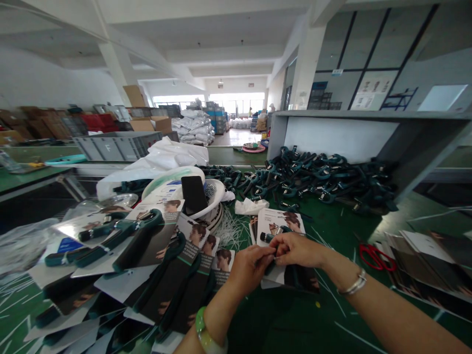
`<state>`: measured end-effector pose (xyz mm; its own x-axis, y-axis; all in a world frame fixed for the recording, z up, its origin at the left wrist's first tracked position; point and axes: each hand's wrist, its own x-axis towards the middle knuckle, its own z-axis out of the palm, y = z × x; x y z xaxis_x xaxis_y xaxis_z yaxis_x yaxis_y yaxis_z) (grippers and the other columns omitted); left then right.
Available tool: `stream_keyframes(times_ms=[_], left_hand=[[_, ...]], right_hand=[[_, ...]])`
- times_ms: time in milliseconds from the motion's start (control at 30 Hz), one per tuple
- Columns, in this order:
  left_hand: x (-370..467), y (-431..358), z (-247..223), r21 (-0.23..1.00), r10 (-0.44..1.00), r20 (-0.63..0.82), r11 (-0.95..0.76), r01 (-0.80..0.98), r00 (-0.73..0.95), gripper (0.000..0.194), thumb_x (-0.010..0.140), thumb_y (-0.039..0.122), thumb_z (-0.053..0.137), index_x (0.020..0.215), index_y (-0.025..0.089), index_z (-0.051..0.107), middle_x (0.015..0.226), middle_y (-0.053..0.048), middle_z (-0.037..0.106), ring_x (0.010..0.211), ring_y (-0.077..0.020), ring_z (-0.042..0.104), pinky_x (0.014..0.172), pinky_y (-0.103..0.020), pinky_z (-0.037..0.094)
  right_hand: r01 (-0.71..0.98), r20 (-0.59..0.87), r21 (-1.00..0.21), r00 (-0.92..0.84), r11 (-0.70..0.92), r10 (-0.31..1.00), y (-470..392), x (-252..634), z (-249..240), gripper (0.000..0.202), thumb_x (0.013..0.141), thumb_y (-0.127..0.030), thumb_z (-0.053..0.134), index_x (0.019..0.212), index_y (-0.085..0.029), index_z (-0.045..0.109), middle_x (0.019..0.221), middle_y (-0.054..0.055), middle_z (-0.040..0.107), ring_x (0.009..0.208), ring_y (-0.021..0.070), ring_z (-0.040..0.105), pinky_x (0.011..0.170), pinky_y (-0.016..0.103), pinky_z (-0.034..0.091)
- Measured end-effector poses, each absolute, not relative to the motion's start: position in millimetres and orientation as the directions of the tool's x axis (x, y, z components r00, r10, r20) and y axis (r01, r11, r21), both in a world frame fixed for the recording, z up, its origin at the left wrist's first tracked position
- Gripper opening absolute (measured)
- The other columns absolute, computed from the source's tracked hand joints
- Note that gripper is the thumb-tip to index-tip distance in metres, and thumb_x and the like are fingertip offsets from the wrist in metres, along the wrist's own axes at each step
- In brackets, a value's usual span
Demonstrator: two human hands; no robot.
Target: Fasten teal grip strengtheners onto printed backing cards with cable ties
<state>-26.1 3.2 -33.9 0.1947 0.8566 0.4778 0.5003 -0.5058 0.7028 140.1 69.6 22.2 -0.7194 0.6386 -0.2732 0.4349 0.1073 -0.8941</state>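
Both of my hands meet over a printed card (267, 220) at the centre of the green table. A dark green hand grip tool (266, 238) lies on that card, partly hidden by my fingers. My left hand (251, 268), with a green bangle on its wrist, has its fingers pinched together at the tool; what they hold is too small to name. My right hand (291, 250), wearing a silver bracelet, is pinched against the left fingertips, its held item also hidden. Carded tools (138, 241) are piled on the left.
A heap of loose green tools (324, 177) lies behind, partly under a grey shelf (368, 116). Red scissors (376, 257) and stacked cards (427, 265) are at right. A phone (193, 194) rests on a white basket. White ties (230, 228) are scattered about.
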Motion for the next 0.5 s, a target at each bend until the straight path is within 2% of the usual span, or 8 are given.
stream_keyframes(times_ms=[100, 200, 267, 333, 500], left_hand=[[-25.4, 2.4, -30.5, 0.724, 0.878, 0.449, -0.466, 0.508, 0.165, 0.016, 0.082, 0.024, 0.054, 0.087, 0.02, 0.069, 0.081, -0.003, 0.068, 0.074, -0.0122, 0.061, 0.067, -0.02, 0.046], [-23.9, 4.2, -29.1, 0.75, 0.898, 0.425, -0.421, 0.51, 0.117, 0.014, 0.081, 0.021, 0.056, 0.085, 0.021, 0.069, 0.081, -0.003, 0.069, 0.076, -0.0129, 0.061, 0.07, -0.022, 0.046], [-22.3, 6.1, -29.2, 0.768, 0.902, 0.416, -0.418, 0.486, 0.119, 0.014, 0.081, 0.021, 0.056, 0.085, 0.021, 0.069, 0.082, -0.003, 0.069, 0.078, -0.0133, 0.061, 0.072, -0.023, 0.047], [-20.2, 7.6, -29.5, 0.78, 0.905, 0.405, -0.416, 0.468, 0.129, 0.013, 0.08, 0.022, 0.057, 0.085, 0.02, 0.069, 0.082, -0.003, 0.069, 0.078, -0.0137, 0.061, 0.072, -0.024, 0.047], [-15.1, 3.8, -25.0, 0.785, 0.94, 0.329, -0.325, 0.527, 0.089, 0.014, 0.077, 0.027, 0.059, 0.085, 0.021, 0.068, 0.086, -0.003, 0.067, 0.078, -0.0144, 0.06, 0.07, -0.025, 0.048]], right_hand=[[0.489, -0.205, -0.845, -0.671, 0.216, 0.713, 64.3, 139.3, 17.6, 0.026, 0.062, -0.017, 0.065, 0.086, -0.015, 0.057, 0.055, -0.005, 0.059, 0.05, 0.0099, 0.052, 0.048, 0.02, 0.037], [0.489, 0.058, -0.745, -0.63, 0.453, 0.775, 53.5, 146.3, 11.9, 0.024, 0.071, -0.021, 0.061, 0.095, -0.016, 0.059, 0.07, 0.001, 0.064, 0.056, 0.0113, 0.054, 0.051, 0.022, 0.04], [0.454, 0.244, -0.648, -0.637, 0.612, 0.731, 47.0, 152.6, 7.2, 0.022, 0.077, -0.025, 0.059, 0.097, -0.019, 0.062, 0.086, 0.004, 0.066, 0.069, 0.0139, 0.059, 0.061, 0.026, 0.046], [0.424, 0.384, -0.554, -0.634, 0.717, 0.671, 43.0, 157.0, 1.5, 0.017, 0.082, -0.028, 0.055, 0.094, -0.021, 0.065, 0.09, 0.006, 0.067, 0.08, 0.0163, 0.06, 0.071, 0.03, 0.047], [0.483, 0.543, -0.344, -0.597, 0.805, 0.591, 40.1, 152.5, -9.4, 0.019, 0.086, -0.022, 0.045, 0.085, -0.02, 0.065, 0.085, 0.006, 0.066, 0.082, 0.0175, 0.059, 0.074, 0.032, 0.047]])
